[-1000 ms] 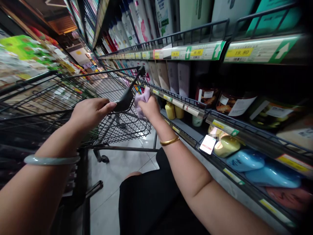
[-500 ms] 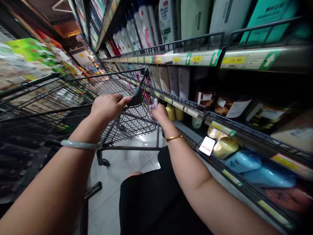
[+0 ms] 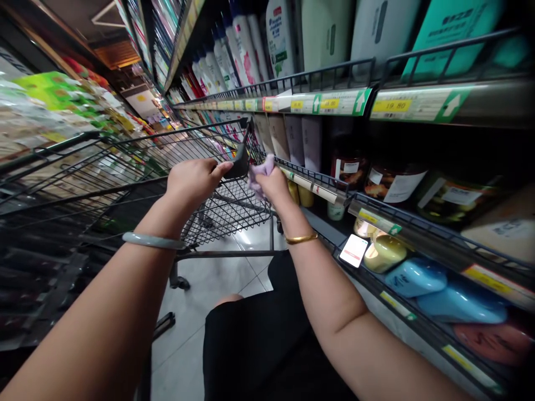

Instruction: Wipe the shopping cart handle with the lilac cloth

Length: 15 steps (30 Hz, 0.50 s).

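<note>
My left hand [image 3: 195,181] is closed round the rail of a dark wire shopping cart [image 3: 225,214], close to its black corner piece [image 3: 240,159]. A pale bangle [image 3: 152,240] circles that wrist. In my right hand [image 3: 273,184] is a crumpled light purple cloth [image 3: 261,177], its fingers closed on it. The cloth is beside the cart's wire end, near the shelf edge; whether it touches the wire I cannot tell. A gold bracelet [image 3: 301,238] is on the right wrist.
Shelves on the right carry shampoo bottles [image 3: 282,39], dark jars [image 3: 393,181] and blue bottles lying down [image 3: 460,301]. A lit phone [image 3: 354,250] rests by the lower shelf edge. Green packages [image 3: 45,89] are stacked at left. Tiled floor [image 3: 188,328] shows below the cart.
My right hand has shifted slightly left and up with the cloth, which now bunches higher. The left hand has moved a little to the right along the cart.
</note>
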Available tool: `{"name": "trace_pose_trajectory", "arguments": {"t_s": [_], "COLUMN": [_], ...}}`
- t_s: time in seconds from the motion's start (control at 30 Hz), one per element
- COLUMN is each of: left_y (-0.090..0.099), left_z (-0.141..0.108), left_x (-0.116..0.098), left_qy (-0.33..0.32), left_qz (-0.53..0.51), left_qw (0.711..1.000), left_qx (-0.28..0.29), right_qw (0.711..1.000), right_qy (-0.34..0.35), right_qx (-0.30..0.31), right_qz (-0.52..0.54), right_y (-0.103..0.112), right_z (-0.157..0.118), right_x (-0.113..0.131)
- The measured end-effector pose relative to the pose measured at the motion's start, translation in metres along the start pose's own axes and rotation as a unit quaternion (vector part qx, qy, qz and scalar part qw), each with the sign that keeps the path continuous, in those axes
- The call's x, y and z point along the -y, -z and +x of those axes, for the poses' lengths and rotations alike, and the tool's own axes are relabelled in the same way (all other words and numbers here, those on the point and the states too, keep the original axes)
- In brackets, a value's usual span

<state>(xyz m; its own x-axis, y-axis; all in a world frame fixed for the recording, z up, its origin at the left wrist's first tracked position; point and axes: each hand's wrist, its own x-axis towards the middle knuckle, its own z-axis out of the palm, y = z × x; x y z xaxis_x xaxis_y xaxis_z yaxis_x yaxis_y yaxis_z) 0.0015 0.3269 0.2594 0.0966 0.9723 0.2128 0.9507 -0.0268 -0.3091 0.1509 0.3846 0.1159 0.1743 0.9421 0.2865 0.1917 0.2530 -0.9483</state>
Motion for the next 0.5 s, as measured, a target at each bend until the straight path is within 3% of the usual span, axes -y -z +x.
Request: {"name": "trace_pose_trajectory", "arguments": {"t_s": [0.13,0.2,0.33,0.4,0.5], "left_y": [0.0,0.0,0.0,0.0,0.0], "left_z": [0.003,0.004,0.008,0.009,0.013], "left_x": [-0.005,-0.008,-0.013,-0.015,-0.021], "left_qy": [0.002,0.007,0.011,0.012,0.012], "left_qz": [0.003,0.005,0.01,0.004,-0.013], "left_qw": [1.0,1.0,1.0,1.0,1.0], "left_qx": [0.0,-0.003,-0.006,-0.005,-0.009], "right_qw": [0.996,0.996,0.984,0.989,0.992], "right_qy": [0.052,0.007,-0.115,-0.087,0.015], "right_qx": [-0.053,-0.05,0.014,-0.003,-0.084], "right_qz": [-0.039,-0.077,-0.133,-0.121,-0.093], "right_y": [0.003,0.004,0.008,0.009,0.007], "right_z": [-0.003,-0.006,-0.009,-0.01,-0.013], "right_x": [0.022,0.013,-0.009,-0.001,0.024]}}
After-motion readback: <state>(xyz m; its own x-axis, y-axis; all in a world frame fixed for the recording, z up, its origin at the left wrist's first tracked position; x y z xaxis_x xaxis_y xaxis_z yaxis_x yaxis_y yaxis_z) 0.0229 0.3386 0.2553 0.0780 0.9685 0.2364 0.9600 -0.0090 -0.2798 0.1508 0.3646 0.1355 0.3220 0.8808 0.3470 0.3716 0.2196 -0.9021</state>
